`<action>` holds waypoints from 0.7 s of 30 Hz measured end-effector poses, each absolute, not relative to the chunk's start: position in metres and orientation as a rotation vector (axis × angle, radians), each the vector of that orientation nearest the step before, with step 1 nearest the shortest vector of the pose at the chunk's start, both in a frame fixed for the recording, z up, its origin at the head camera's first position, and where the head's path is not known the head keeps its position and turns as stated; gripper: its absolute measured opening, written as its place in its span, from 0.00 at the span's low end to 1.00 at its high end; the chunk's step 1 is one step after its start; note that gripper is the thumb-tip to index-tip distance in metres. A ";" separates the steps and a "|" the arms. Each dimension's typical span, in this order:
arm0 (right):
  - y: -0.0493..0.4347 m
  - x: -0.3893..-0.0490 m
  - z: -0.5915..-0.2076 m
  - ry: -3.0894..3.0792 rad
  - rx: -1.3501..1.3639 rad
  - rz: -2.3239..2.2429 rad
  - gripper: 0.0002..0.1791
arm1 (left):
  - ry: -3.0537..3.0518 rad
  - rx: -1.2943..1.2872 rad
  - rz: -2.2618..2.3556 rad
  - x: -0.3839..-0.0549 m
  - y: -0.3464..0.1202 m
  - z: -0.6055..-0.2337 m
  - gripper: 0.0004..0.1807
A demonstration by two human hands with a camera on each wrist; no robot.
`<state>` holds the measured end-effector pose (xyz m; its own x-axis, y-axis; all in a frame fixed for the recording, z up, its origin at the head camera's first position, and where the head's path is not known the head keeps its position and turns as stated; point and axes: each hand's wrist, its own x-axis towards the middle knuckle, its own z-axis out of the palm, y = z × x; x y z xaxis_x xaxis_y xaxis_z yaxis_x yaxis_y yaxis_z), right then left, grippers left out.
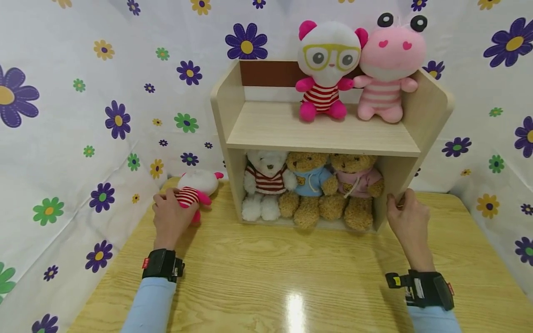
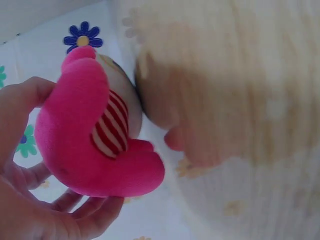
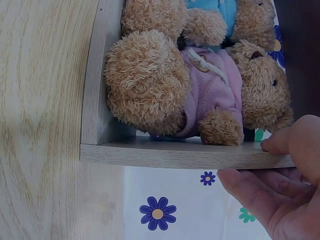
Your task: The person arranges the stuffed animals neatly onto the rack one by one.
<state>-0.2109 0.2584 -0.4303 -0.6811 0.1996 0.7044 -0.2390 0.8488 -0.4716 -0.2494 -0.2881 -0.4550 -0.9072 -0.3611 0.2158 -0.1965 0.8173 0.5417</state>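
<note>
On the left of the table, my left hand (image 1: pixel 171 217) grips a plush panda toy (image 1: pixel 200 182) by its body. The left wrist view shows thumb and fingers around the toy's pink limbs (image 2: pixel 75 125), beside its red-striped belly; its white head touches the table surface. At the right, my right hand (image 1: pixel 410 219) pinches the edge of the side panel (image 3: pixel 200 156) of a small wooden shelf (image 1: pixel 266 125). Just inside that panel sits a brown teddy bear in a pink hoodie (image 3: pixel 215 90).
A plush panda with yellow glasses (image 1: pixel 331 60) and a pink plush hippo (image 1: pixel 389 60) sit on the upper board. Below sit a white bear (image 1: pixel 266 185) and a blue-hoodie bear (image 1: pixel 310 180). The wooden table (image 1: pixel 250 277) meets flowered cloth (image 1: pixel 83 152) behind.
</note>
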 end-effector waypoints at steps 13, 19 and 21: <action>0.259 -0.211 -0.431 -2.202 0.037 0.689 0.12 | -2.604 0.659 -1.243 -0.256 -0.296 -0.431 0.42; 0.259 -0.211 -0.432 -2.209 0.036 0.696 0.12 | -2.600 0.675 -1.635 -0.251 -0.300 -0.428 0.44; 0.258 -0.211 -0.432 -2.209 0.036 0.694 0.12 | -2.600 0.675 -1.719 -0.249 -0.303 -0.429 0.44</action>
